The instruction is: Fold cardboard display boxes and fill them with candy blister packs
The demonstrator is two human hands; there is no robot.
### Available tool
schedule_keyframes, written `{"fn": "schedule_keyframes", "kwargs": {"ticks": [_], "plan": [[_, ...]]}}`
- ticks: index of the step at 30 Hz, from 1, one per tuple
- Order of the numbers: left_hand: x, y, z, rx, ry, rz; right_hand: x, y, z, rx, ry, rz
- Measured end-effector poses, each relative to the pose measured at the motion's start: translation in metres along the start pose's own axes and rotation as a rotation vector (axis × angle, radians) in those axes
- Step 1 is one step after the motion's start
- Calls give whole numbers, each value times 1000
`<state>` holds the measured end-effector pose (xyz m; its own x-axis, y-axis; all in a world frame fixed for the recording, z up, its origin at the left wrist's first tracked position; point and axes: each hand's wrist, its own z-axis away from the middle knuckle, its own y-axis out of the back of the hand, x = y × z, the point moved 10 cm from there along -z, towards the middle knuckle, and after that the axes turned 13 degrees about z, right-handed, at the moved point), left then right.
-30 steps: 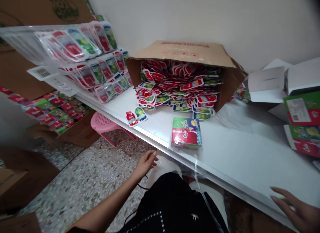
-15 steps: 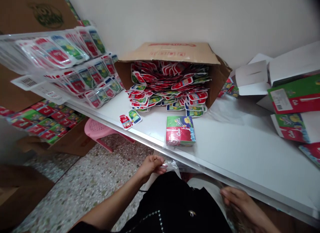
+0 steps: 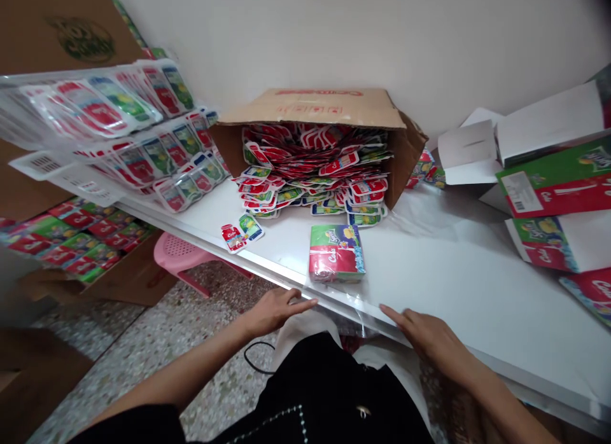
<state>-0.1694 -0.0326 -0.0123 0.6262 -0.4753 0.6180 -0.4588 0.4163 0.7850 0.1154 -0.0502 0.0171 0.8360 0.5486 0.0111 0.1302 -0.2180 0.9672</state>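
A small green, red and purple carton [image 3: 337, 253] printed "Cola" and "Sprite" lies flat near the table's front edge, in clear plastic wrap. Loose clear film [image 3: 356, 310] from it hangs over the edge. To its left is my left hand [image 3: 274, 312], index finger stretched towards the film and the other fingers loosely bent. On the right, my right hand [image 3: 427, 336] is at the table edge, its index finger reaching towards the film. Neither hand visibly grips anything; whether the fingertips touch the film I cannot tell.
An open cardboard box [image 3: 310, 107] on its side spills red and green sachets [image 3: 319, 170]. Two sachets [image 3: 242, 233] lie apart. Bagged strips of sachets [image 3: 138, 138] are stacked at left, unfolded printed cartons [image 3: 554, 183] at right. A pink stool [image 3: 179, 253] stands below.
My left hand has moved slightly left and its index finger has straightened. My right hand has risen from below the edge, moving inward and up. The carton stays on the table.
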Motion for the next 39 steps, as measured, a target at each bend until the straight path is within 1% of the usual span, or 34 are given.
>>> {"fn": "schedule_keyframes", "kwargs": {"ticks": [1, 2, 3, 4, 6, 9, 11, 12, 14, 16, 18, 20, 22, 24, 26, 28, 29, 31, 34, 36, 39], "plan": [[8, -1, -5, -59, -75, -69, -15, -10, -18, -62, 138, 13], [16, 0, -10, -88, -140, -126, -27, -18, -32, -111, 246, 28], [23, 2, -15, -89, -199, -172, -35, -24, -43, -142, 319, 37], [28, 6, -18, -64, -249, -208, -38, -27, -53, -140, 344, 35], [35, 18, -20, 59, -322, -232, -39, -29, -64, -111, 349, -58], [33, 40, -12, 285, -330, -205, -24, -31, -65, -60, 255, -371], [30, 54, -5, 403, -307, -165, -8, -33, -61, -17, 132, -559], [31, 59, -3, 441, -307, -139, 0, -34, -60, 13, 63, -615], [36, 66, -2, 468, -338, -51, 15, -34, -58, 90, -82, -660], [41, 67, -6, 428, -371, 76, 26, -33, -59, 156, -208, -678], [41, 66, -12, 396, -358, 202, 31, -34, -62, 175, -282, -714], [40, 65, -15, 399, -327, 253, 30, -34, -68, 155, -285, -750], [42, 64, -17, 389, -324, 220, 24, -29, -76, 135, -223, -763], [48, 59, -20, 323, -359, 163, 17, -22, -83, 120, -136, -756], [52, 53, -24, 229, -389, 140, 12, -18, -89, 97, -72, -753], [51, 49, -28, 183, -391, 149, 13, -18, -94, 60, -63, -766], [49, 50, -29, 193, -387, 161, 15, -20, -96, 41, -71, -776], [46, 53, -29, 258, -384, 199, 18, -24, -98, 3, -97, -799], [40, 57, -26, 388, -366, 307, 22, -31, -98, -26, -135, -841], [31, 58, -26, 471, -301, 416, 25, -36, -97, -33, -178, -878], [14, 55, -25, 611, -141, 615, 30, -45, -97, -45, -269, -941]]}}
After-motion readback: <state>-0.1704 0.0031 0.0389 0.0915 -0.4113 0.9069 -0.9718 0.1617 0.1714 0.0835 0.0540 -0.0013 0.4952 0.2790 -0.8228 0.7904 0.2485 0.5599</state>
